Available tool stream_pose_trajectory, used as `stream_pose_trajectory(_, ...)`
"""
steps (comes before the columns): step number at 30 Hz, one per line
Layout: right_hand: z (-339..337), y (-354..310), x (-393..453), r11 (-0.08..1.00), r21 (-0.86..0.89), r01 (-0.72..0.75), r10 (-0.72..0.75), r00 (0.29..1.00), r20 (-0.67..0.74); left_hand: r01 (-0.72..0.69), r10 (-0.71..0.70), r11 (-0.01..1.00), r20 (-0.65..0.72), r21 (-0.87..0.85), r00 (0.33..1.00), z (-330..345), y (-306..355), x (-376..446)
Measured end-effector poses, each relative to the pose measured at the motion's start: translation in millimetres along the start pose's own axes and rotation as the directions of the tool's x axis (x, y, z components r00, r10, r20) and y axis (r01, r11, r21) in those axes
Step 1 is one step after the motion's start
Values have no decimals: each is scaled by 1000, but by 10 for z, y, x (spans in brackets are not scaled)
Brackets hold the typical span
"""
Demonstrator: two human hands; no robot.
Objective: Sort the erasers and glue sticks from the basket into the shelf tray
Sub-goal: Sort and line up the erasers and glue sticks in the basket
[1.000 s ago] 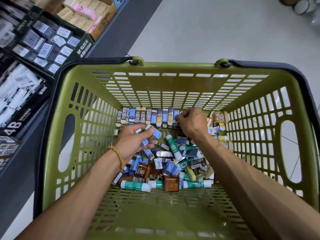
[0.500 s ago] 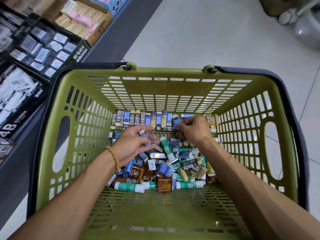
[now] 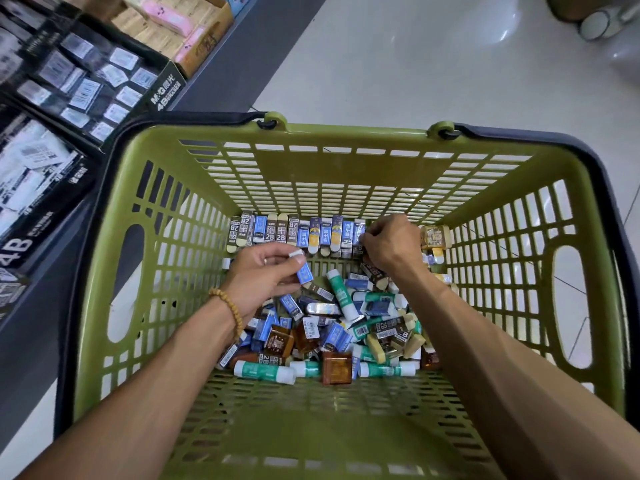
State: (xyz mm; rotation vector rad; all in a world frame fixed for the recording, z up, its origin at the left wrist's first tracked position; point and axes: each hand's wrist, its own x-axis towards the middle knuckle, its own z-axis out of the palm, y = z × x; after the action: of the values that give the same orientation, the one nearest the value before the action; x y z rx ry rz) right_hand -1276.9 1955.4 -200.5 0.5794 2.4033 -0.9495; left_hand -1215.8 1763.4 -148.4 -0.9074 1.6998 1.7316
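Below my head, on the pale tiled floor (image 3: 433, 64) beside a shelf, stands the green slatted basket (image 3: 332, 168) with its dark handles folded down along the rim.

Contents, far wall: a row of erasers (image 3: 294, 232) standing on end side by side, sleeves blue, dark and yellow, several marked 2B.

Contents, middle of the floor: a loose heap of erasers, green-and-white glue sticks and amber-brown blocks, lying at all angles. One glue stick (image 3: 341, 294) lies slantwise near the top of the heap; another glue stick (image 3: 265, 372) lies flat at the near edge, with an amber block (image 3: 337, 368) just beside it to the right.

Left hand (image 3: 263, 278): over the left part of the heap, thumb and fingers pinching a small blue-sleeved eraser (image 3: 304, 273), its white end showing at the fingertips. A beaded bracelet (image 3: 232, 311) sits on that wrist.

Right hand (image 3: 391, 242): at the right end of the standing row, fingers curled down against the last erasers there. Its back faces me, so I cannot tell whether it grips one or only touches them.

Right of that hand, by the side wall: a yellow-brown packet (image 3: 434, 235).

Shelf, left of the basket: a black display tray (image 3: 104, 81) marked 4B, filled with wrapped erasers, a second black tray nearer me, and a cardboard box (image 3: 180, 26) behind with pink and tan items.
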Motion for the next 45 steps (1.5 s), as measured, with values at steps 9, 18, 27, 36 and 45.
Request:
stream_pose_trajectory(9,-299,-185,-565,904,427,11,-223,866,448,-31,35,998,51,-60,998,98,113,-100)
stream_pose_trajectory(18,-350,-23,-640,923,380,67,-215,906,364,-220,151,844,176,489,973,159,-48,-93)
stream_pose_trajectory(27,-417,131,-582,915,400,54,-179,942,282,-394,-241,90,404,915,883,410,-128,136)
stream_pose_trajectory(36,-359,168,-521,905,420,68,-182,954,238,-351,-281,196,395,916,875,484,-260,107)
stream_pose_trajectory(45,-399,158,-545,905,421,64,-172,959,224,-283,-323,317,384,905,865,515,-314,-2)
